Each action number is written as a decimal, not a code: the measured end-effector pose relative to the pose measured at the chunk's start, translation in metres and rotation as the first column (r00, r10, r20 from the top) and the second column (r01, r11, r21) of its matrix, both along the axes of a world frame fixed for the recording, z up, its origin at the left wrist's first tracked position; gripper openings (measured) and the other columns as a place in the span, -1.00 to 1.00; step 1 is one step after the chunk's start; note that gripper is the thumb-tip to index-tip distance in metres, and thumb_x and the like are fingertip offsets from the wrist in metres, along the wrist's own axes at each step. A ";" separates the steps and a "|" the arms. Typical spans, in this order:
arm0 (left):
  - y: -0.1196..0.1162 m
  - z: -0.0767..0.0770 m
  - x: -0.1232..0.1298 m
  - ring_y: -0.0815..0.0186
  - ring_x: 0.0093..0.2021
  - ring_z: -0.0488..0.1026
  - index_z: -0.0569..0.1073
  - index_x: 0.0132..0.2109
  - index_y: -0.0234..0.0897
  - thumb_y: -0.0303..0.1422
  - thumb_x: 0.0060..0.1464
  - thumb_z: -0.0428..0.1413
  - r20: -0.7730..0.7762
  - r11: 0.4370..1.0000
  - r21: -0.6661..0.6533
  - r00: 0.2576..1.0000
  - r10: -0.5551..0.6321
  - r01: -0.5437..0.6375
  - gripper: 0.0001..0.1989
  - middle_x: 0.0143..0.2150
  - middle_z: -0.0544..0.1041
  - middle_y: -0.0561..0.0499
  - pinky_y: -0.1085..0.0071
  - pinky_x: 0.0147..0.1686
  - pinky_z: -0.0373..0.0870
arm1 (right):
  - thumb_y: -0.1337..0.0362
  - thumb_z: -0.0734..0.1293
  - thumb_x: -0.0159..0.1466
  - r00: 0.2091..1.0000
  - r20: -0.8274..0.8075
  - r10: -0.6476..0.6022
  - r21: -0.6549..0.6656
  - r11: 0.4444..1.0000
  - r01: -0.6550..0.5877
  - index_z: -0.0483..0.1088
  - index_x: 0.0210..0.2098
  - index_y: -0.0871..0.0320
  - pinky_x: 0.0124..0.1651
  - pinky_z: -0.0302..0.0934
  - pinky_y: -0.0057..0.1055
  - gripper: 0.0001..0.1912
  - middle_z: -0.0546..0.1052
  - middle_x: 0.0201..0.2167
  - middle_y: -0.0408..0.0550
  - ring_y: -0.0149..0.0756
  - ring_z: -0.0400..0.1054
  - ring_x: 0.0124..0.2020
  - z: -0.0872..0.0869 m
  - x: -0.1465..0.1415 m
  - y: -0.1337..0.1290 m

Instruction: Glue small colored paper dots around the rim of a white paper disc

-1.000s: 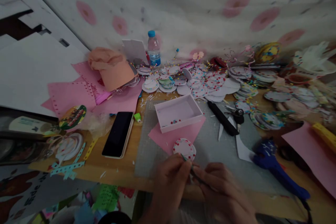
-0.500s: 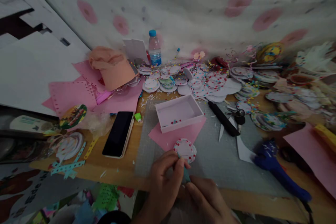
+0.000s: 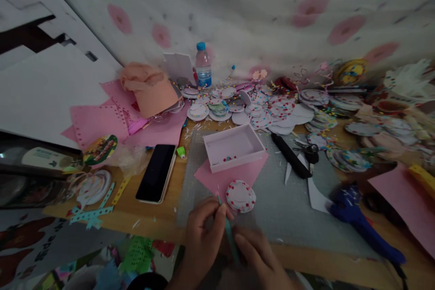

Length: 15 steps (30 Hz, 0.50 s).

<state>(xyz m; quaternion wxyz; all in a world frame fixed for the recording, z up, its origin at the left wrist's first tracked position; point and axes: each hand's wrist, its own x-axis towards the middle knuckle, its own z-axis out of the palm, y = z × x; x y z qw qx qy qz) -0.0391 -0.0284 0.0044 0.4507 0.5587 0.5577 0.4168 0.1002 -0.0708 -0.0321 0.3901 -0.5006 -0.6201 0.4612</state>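
Note:
My left hand [image 3: 204, 231] is closed in a pinch on a slender teal strip [image 3: 229, 236], whose narrow tip pokes out past the thumb and forefinger. My right hand [image 3: 260, 253] is beside the strip's lower part, fingers curled and blurred by motion; whether it grips the strip cannot be made out. Just beyond the fingers, a round white paper disc [image 3: 240, 196] edged with small red shapes lies on the grey cutting mat [image 3: 275, 217]. Farther back, an open white box [image 3: 234, 147] with a few tiny coloured pieces inside rests on a pink paper sheet [image 3: 205, 176].
A phone [image 3: 157, 174] lies left of the mat. On the right are a black-handled cutter [image 3: 288, 154], keys [image 3: 311, 154] and a blue glue gun [image 3: 360, 222]. Many decorated discs [image 3: 261, 118], a water bottle [image 3: 203, 68] and a peach cap [image 3: 152, 95] line the back.
My left hand has moved slightly left, away from the decorated disc, with the teal strip. More of the strip now shows between my hands, and the disc is less covered. The view has shifted slightly.

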 end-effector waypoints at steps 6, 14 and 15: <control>0.000 0.000 -0.025 0.35 -0.45 0.30 0.31 -0.54 -0.26 -0.26 0.21 -0.04 -0.023 0.999 -0.029 0.999 -0.035 0.035 -0.64 -0.54 0.29 0.07 0.47 -0.35 0.24 | 0.29 0.16 0.29 0.951 0.263 -0.160 0.301 0.951 0.077 0.32 -0.36 0.09 -0.46 0.21 -0.50 -0.86 0.43 -0.52 -0.14 -0.37 0.34 -0.50 0.011 0.062 0.019; -0.001 -0.001 -0.026 0.38 -0.46 0.27 0.24 -0.54 -0.26 -0.32 0.21 -0.07 0.001 0.990 -0.062 0.992 -0.125 0.125 -0.66 -0.53 0.24 0.08 0.50 -0.40 0.19 | 0.00 0.24 0.08 0.285 0.914 -0.287 0.200 0.933 0.299 0.34 -0.29 0.09 -0.36 0.28 -0.04 -0.67 0.49 -0.40 0.20 0.17 0.43 -0.40 -0.029 0.243 -0.001; -0.001 -0.001 -0.025 0.37 -0.45 0.27 0.24 -0.54 -0.26 -0.32 0.21 -0.07 0.006 0.988 -0.067 0.990 -0.138 0.138 -0.66 -0.53 0.25 0.08 0.49 -0.40 0.19 | 0.02 0.25 0.07 0.330 0.910 -0.251 0.140 0.935 0.326 0.32 -0.29 0.06 -0.36 0.29 -0.06 -0.70 0.51 -0.38 0.19 0.17 0.45 -0.38 -0.036 0.253 -0.005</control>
